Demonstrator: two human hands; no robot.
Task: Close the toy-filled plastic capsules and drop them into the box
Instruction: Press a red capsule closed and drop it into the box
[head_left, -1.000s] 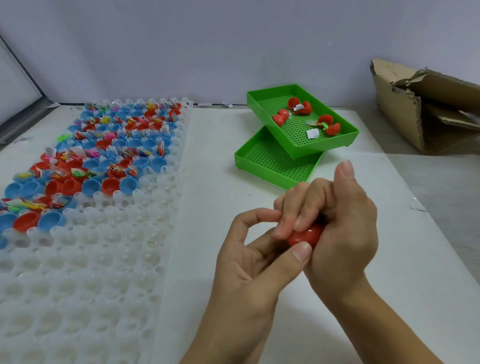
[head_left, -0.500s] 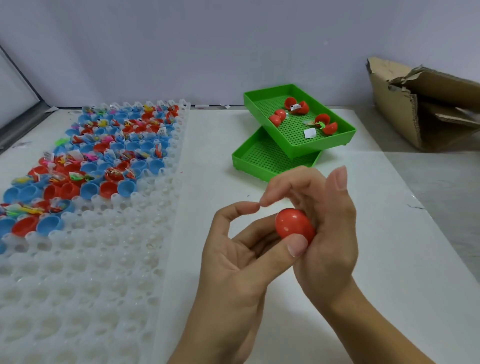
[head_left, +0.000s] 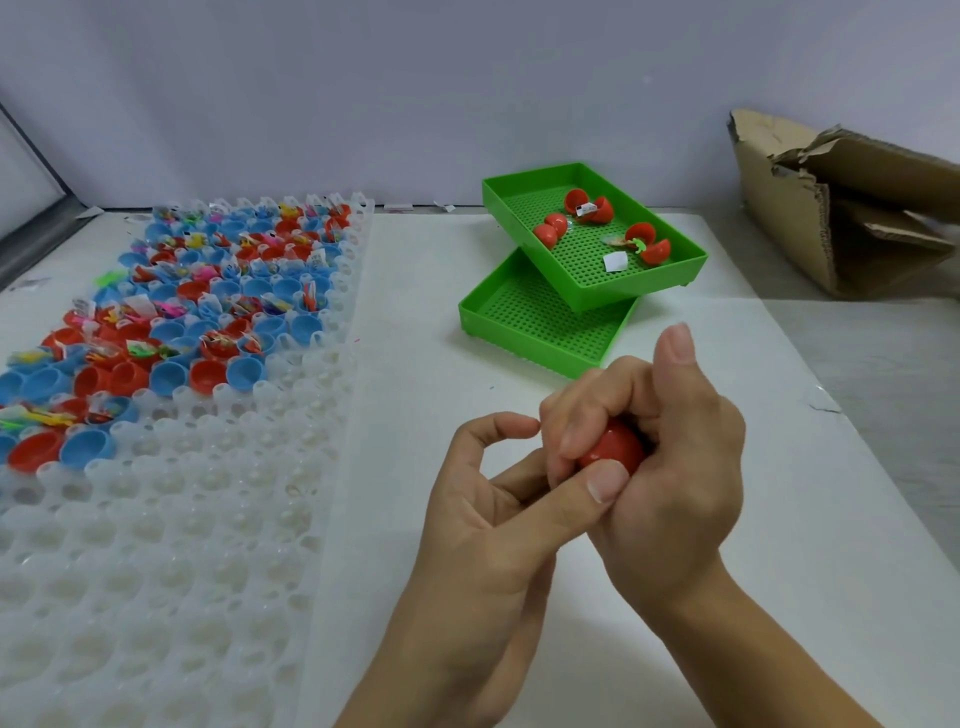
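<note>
Our right hand (head_left: 670, 467) curls its grip around a red capsule (head_left: 615, 448), fingers hiding most of it, while our left hand (head_left: 498, 525) presses its thumb against it. Bare white table (head_left: 779, 571) lies around; the cardboard box (head_left: 852, 208) is cut off at right.

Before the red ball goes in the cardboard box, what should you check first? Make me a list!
1. Round red plastic capsule held firmly: ok, the right hand curls round it and the left hand presses its thumb against it.
2. Capsule snapped fully shut: cannot tell, fingers hide the seam.
3. Toy inside: cannot tell, the shell is not see-through.
4. Brown cardboard box within view: ok, it sits at the far right, lying tipped.
5. Box opening free: cannot tell, torn flaps hang across it.
6. Way to the box: ok, the stacked green plastic trays sit off to the left of that path.
</note>
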